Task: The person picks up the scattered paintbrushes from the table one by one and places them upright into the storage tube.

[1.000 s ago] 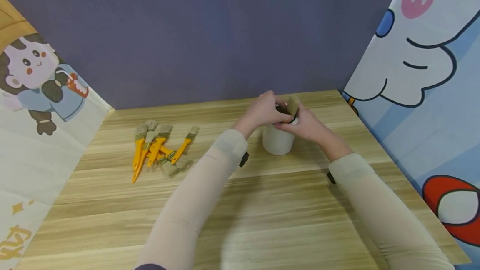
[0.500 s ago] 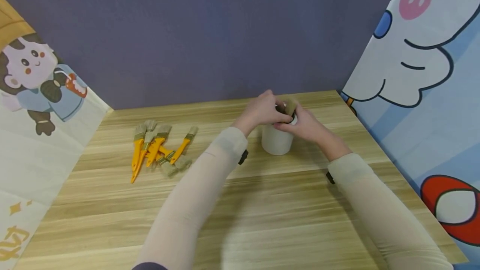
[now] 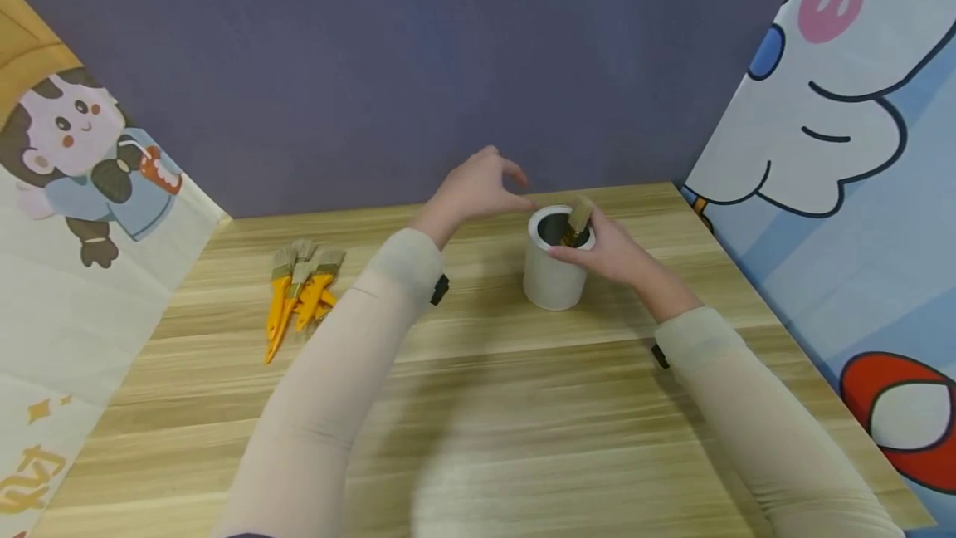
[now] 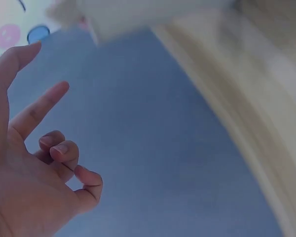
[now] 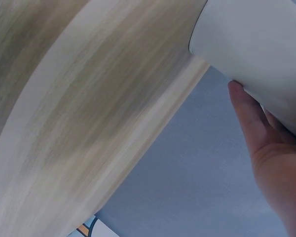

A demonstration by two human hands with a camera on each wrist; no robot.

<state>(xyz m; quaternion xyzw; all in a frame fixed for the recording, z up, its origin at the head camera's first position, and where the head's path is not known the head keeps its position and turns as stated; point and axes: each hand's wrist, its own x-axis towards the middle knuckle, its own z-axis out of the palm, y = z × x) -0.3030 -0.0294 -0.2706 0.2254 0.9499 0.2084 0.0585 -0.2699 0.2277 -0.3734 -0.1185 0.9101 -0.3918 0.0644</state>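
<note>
A white cylindrical cup (image 3: 551, 282) stands upright on the wooden table (image 3: 523, 405), right of centre. A paintbrush (image 3: 578, 218) with an orange handle stands in it, bristles up, leaning on the right rim. My right hand (image 3: 578, 246) grips the cup at its rim and right side; in the right wrist view the fingers (image 5: 249, 116) lie against the cup's wall (image 5: 256, 54). My left hand (image 3: 508, 188) hovers above and left of the cup, fingers loosely spread, holding nothing. The left wrist view shows the same empty left hand (image 4: 49, 148).
A pile of several orange-handled brushes (image 3: 299, 295) lies on the left of the table, partly hidden by my left forearm. A purple wall closes the back. Cartoon panels stand at the left (image 3: 67, 214) and right (image 3: 844, 156) edges.
My left hand has let go at the cup's top and lifted up and to the left. The brush now stands in the cup. My right hand stays on the cup.
</note>
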